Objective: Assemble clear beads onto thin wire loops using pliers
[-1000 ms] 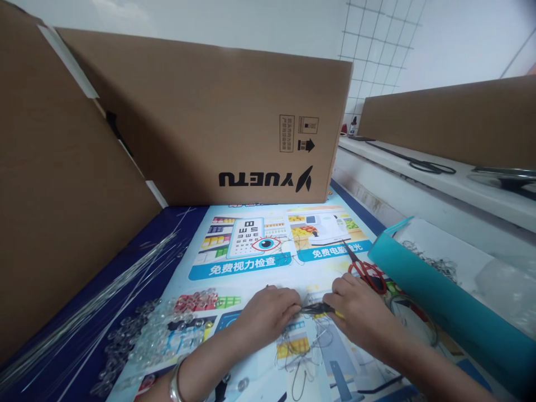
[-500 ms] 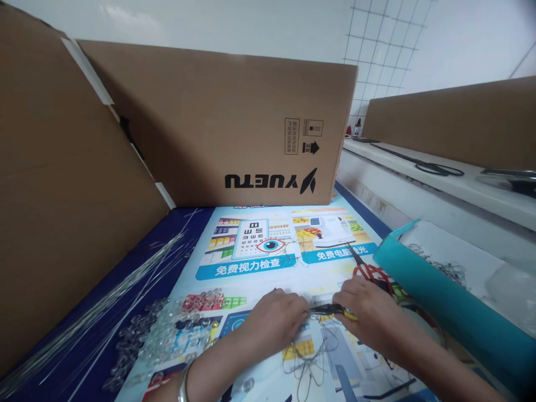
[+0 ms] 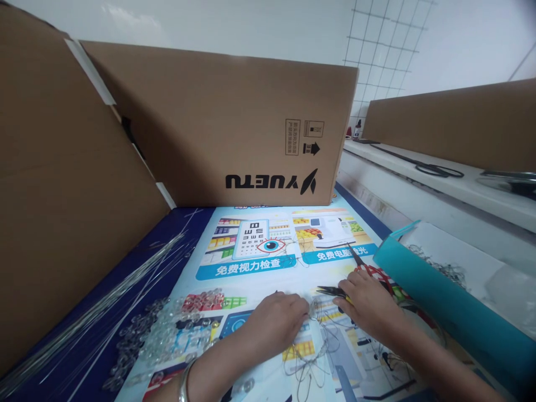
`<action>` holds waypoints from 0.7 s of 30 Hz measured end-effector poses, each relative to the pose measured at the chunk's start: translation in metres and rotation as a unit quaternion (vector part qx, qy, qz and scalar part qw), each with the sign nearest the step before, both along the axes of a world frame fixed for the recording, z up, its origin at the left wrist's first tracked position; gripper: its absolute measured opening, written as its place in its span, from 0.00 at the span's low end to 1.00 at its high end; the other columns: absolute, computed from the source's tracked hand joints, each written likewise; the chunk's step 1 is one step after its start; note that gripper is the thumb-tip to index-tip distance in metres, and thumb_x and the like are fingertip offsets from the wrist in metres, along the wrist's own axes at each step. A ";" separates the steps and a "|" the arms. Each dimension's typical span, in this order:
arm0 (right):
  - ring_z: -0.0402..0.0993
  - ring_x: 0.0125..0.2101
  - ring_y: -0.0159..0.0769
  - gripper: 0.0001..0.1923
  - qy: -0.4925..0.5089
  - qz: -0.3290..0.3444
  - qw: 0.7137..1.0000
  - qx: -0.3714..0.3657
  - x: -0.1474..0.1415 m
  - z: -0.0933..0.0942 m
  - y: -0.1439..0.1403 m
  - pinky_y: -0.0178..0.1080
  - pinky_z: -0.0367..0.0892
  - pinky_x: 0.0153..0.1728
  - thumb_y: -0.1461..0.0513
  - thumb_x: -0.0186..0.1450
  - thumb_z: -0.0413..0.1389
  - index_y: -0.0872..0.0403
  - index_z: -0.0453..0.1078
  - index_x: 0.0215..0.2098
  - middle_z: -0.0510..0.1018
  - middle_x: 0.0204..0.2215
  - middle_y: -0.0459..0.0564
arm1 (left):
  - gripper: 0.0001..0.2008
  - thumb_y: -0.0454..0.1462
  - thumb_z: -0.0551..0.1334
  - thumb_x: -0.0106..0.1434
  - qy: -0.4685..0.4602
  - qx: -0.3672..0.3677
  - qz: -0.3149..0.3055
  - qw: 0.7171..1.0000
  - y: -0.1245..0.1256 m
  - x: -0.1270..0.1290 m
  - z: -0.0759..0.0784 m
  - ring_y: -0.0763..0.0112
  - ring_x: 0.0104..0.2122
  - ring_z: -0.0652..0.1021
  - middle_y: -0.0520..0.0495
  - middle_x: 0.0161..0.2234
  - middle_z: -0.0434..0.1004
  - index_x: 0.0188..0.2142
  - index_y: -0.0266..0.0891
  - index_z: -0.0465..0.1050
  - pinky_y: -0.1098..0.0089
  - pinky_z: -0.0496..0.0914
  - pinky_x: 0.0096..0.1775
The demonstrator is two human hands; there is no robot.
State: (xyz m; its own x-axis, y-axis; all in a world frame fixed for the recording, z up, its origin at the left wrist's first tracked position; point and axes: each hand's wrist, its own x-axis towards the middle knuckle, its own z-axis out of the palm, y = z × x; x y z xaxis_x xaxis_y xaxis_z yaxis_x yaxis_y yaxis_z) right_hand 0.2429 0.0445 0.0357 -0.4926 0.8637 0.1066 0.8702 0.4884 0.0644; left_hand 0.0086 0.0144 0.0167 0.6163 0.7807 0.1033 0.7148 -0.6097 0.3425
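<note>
White wall (image 3: 234, 22) behind cardboard boxes (image 3: 226, 123), daylit

A small craft or assembly workshop. The table (image 3: 176, 223) carries long bundled wires (image 3: 96, 312), a heap of clear beads (image 3: 167, 332) and red-handled scissors (image 3: 371, 273). Shipping cartons (image 3: 218, 123) wall the work spot in.

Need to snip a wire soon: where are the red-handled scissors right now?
The red-handled scissors lie on the poster just beyond the right hand, beside the teal roll, blades pointing away.

Cardboard box (image 3: 234, 123) walls off far side; teal roll (image 3: 439, 301) blocks right; printed poster (image 3: 251, 268) middle open ahead.
</note>
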 end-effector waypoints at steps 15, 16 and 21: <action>0.65 0.38 0.41 0.08 0.039 0.037 0.998 -0.014 -0.001 0.013 -0.007 0.41 0.58 0.42 0.58 0.63 0.54 0.55 0.70 0.36 0.72 0.32 0.52 | 0.08 0.36 0.49 0.67 -0.061 -0.061 0.021 0.996 0.002 -0.004 0.000 0.69 0.33 0.73 0.50 0.35 0.73 0.36 0.41 0.67 0.71 0.65 0.35; 0.65 0.38 0.41 0.07 0.044 0.044 0.998 -0.014 -0.002 0.016 -0.009 0.41 0.58 0.42 0.59 0.62 0.54 0.54 0.70 0.36 0.72 0.31 0.51 | 0.08 0.36 0.50 0.66 -0.068 -0.063 0.020 0.995 0.003 -0.005 0.000 0.69 0.33 0.73 0.50 0.34 0.73 0.36 0.41 0.67 0.71 0.65 0.35; 0.66 0.36 0.39 0.03 0.046 0.085 0.995 -0.012 -0.009 0.026 -0.019 0.42 0.57 0.45 0.62 0.61 0.55 0.53 0.71 0.31 0.71 0.29 0.49 | 0.07 0.35 0.51 0.65 -0.095 -0.080 0.024 0.992 0.005 -0.006 -0.001 0.70 0.33 0.73 0.51 0.34 0.73 0.36 0.42 0.67 0.72 0.65 0.35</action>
